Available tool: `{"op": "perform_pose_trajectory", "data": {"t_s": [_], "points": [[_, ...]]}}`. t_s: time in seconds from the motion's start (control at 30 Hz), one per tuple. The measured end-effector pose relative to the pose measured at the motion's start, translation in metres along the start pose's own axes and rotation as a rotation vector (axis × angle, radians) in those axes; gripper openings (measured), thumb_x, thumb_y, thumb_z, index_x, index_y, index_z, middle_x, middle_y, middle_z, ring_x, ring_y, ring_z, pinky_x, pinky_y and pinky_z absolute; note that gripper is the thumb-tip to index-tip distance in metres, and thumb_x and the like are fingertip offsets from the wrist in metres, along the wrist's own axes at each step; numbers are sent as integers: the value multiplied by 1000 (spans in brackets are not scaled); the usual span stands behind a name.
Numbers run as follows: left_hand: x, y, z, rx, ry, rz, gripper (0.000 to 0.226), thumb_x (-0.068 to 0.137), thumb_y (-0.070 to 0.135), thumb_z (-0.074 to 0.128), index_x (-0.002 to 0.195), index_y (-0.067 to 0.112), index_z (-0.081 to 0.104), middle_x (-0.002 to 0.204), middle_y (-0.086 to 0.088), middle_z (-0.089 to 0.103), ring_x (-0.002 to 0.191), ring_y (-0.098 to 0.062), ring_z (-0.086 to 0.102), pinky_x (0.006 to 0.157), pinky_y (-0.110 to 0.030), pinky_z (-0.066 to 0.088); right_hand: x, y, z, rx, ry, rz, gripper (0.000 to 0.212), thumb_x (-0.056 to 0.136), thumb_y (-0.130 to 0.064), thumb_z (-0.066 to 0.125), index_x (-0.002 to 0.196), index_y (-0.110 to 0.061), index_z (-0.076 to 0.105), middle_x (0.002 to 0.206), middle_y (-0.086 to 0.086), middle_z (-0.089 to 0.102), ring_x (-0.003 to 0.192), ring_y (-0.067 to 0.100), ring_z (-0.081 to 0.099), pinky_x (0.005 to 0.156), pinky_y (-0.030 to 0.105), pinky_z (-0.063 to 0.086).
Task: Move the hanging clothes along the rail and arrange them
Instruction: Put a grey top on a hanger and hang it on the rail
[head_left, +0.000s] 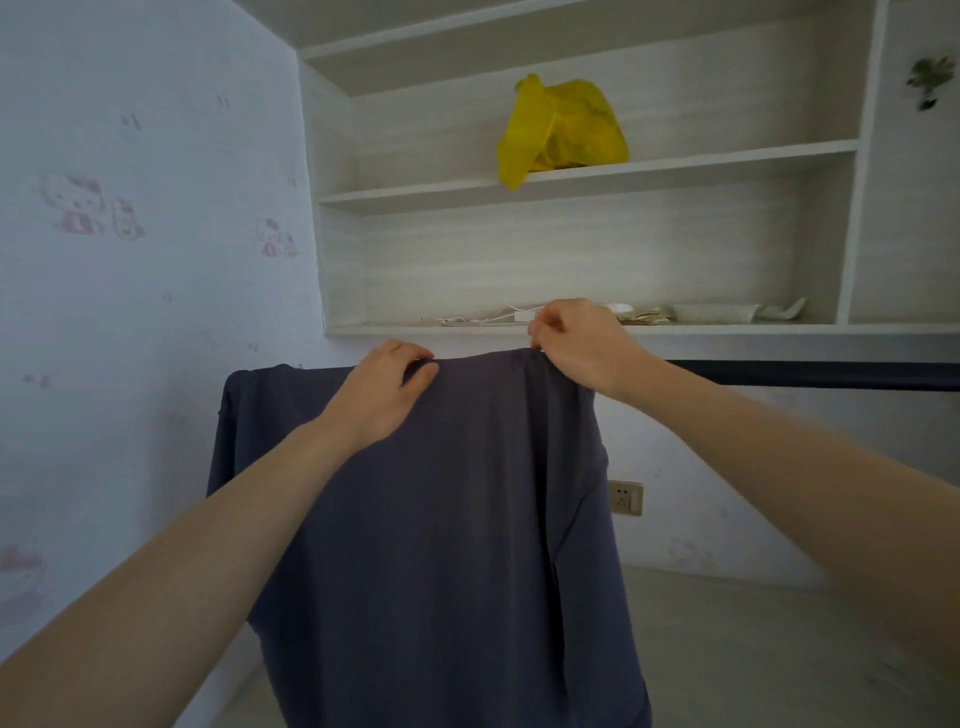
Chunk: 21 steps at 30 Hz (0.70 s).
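A dark blue-grey garment (457, 509) hangs draped over a dark rail (810, 375) that runs off to the right under the shelves. My left hand (382, 395) grips the cloth at its top fold, left of the middle. At the fold's right end, my right hand (582, 345) pinches the top edge between thumb and fingers. The garment covers the left part of the rail; the bare part shows to the right of my right hand.
White wall shelves (571, 327) sit just above the rail, holding a white cable, papers and a dish. A yellow plastic bag (563, 130) lies on the higher shelf. The wallpapered wall (130, 260) stands close on the left. A wall socket (626, 497) is behind the garment's right edge.
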<state>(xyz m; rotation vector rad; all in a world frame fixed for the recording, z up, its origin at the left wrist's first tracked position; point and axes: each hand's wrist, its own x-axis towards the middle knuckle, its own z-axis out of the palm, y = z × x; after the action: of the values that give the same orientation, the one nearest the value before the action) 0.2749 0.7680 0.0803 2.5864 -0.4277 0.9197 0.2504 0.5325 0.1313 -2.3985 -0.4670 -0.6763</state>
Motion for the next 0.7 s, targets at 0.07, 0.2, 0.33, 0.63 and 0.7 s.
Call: {"op": "perform_pose_trajectory", "data": {"t_s": [0.07,0.2,0.33,0.63,0.7], "points": [[6,-11,2,7,-14,0,35,99,37,40,115,15,62,109,-1,64,100,-19,57,93,-37,44,9,3,3,-92,-40,33,42,99,-29,35,67,-4,48,72,10,56,77,30,56,65,35,43],[13,-26,5,-87,26,-32,25,100,31,42,90,20,62,87,7,62,84,-16,58,76,-28,40,31,-4,0,-152,-339,259,57,100,-49,28,132,-8,50,138,12,49,124,33,48,88,35,39],[15,-30,7,-160,62,-38,23,99,29,45,95,20,66,91,11,64,84,-6,57,74,-17,40,52,-5,7,-74,-537,412,42,95,-42,43,114,-12,64,115,10,66,101,30,66,92,43,53],[13,-36,7,-221,138,31,19,95,23,54,103,17,70,103,10,63,100,-8,56,93,-23,41,72,5,18,142,-370,398,26,84,-32,66,100,-11,65,95,8,68,77,20,64,61,27,50],[15,-37,8,-224,160,59,17,93,21,58,104,18,70,104,11,62,103,-8,55,96,-24,40,75,11,20,140,-233,349,32,87,-35,63,106,-10,60,95,6,62,78,18,58,58,28,43]]}}
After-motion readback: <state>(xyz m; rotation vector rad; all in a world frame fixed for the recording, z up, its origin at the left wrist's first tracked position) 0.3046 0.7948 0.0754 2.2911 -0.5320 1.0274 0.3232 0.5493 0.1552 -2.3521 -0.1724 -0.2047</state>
